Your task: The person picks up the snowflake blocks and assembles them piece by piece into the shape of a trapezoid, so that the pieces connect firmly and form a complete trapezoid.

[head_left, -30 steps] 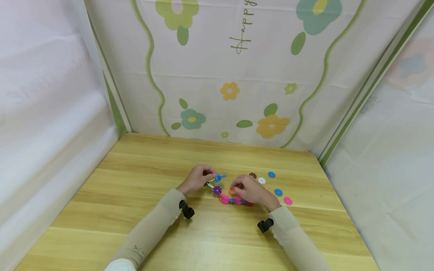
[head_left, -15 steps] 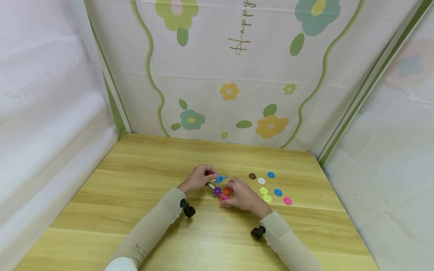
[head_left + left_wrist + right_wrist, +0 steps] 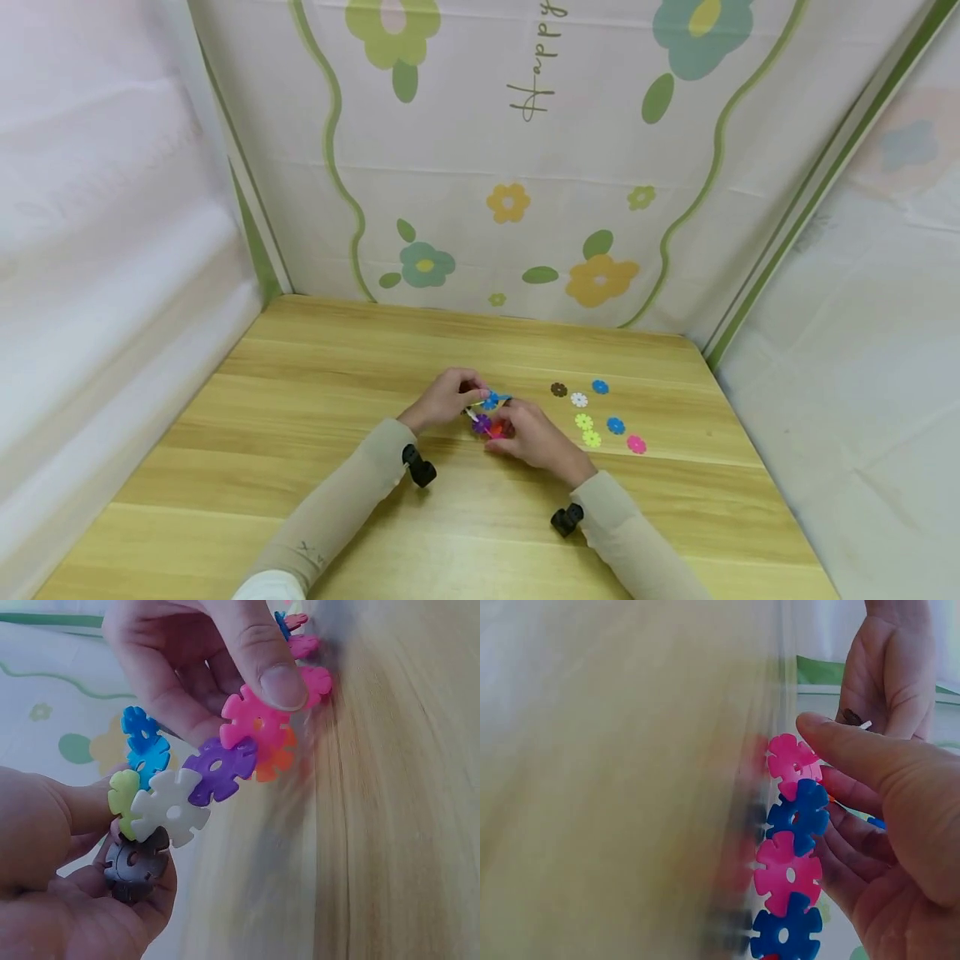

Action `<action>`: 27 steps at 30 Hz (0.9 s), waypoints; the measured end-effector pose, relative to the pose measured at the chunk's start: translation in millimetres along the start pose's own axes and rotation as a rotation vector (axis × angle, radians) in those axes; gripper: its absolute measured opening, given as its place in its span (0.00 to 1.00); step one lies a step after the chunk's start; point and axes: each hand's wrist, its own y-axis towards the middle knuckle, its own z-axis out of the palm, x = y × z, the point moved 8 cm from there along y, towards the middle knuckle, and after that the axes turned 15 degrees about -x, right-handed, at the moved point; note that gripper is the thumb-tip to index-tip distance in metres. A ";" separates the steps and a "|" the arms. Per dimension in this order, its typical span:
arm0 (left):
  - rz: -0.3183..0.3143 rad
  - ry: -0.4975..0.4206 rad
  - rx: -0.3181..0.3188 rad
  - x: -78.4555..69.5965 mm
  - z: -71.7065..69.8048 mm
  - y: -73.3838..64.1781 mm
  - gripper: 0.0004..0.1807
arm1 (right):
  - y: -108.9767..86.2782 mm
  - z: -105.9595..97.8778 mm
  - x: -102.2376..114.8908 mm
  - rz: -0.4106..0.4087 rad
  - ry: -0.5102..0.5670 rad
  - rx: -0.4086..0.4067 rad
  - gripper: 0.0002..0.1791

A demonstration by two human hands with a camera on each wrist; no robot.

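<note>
A chain of flower-shaped plastic interlocking discs hangs between my hands. My left hand (image 3: 448, 398) grips its left end, around a brown disc (image 3: 133, 864) and a yellow-green disc (image 3: 124, 801). Joined there are two blue discs (image 3: 148, 754) and a white disc (image 3: 171, 810), then a purple disc (image 3: 219, 769). My right hand (image 3: 534, 437) pinches a pink disc (image 3: 253, 724) beside the purple one, thumb on its face. An orange disc (image 3: 276, 761) shows partly behind the pink one. More pink discs (image 3: 789, 874) and blue discs (image 3: 786, 934) trail off from the right hand.
Loose discs lie on the wooden table (image 3: 420, 517) to the right: brown (image 3: 558, 389), white (image 3: 579, 400), blue (image 3: 616, 426), yellow-green (image 3: 583, 422) and pink (image 3: 637, 444). Fabric walls stand at the back and sides. A black camera sits on each wrist.
My right hand has moved left along the chain with the orange disc, from over the trailing part to the pink disc beside the purple one. My left hand has shifted slightly right, still gripping.
</note>
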 end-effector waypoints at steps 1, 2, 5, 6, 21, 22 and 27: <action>0.000 -0.001 0.001 -0.1 0.8 0.1 0.08 | -0.1 -0.2 -0.3 0.002 0.006 0.006 0.18; -0.001 -0.003 0.004 -0.5 1.5 0.1 0.08 | -0.4 -0.6 -1.1 0.006 0.014 0.014 0.18; 0.004 -0.008 0.011 -1.6 2.8 0.2 0.08 | -3.3 -4.3 -8.2 0.051 0.047 0.042 0.21; 0.007 -0.010 0.014 -1.6 3.2 0.4 0.08 | -4.5 -7.2 -11.4 0.075 0.064 0.048 0.22; -0.025 -0.022 0.049 -1.4 -0.3 2.5 0.08 | 7.4 -74.4 -47.1 0.191 0.175 -0.087 0.09; -0.028 -0.021 0.051 -0.8 -0.1 2.5 0.08 | 8.4 -75.7 -47.5 0.189 0.190 -0.093 0.09; -0.035 -0.023 0.062 0.7 1.9 2.3 0.08 | 11.4 -77.0 -48.5 0.199 0.244 -0.109 0.12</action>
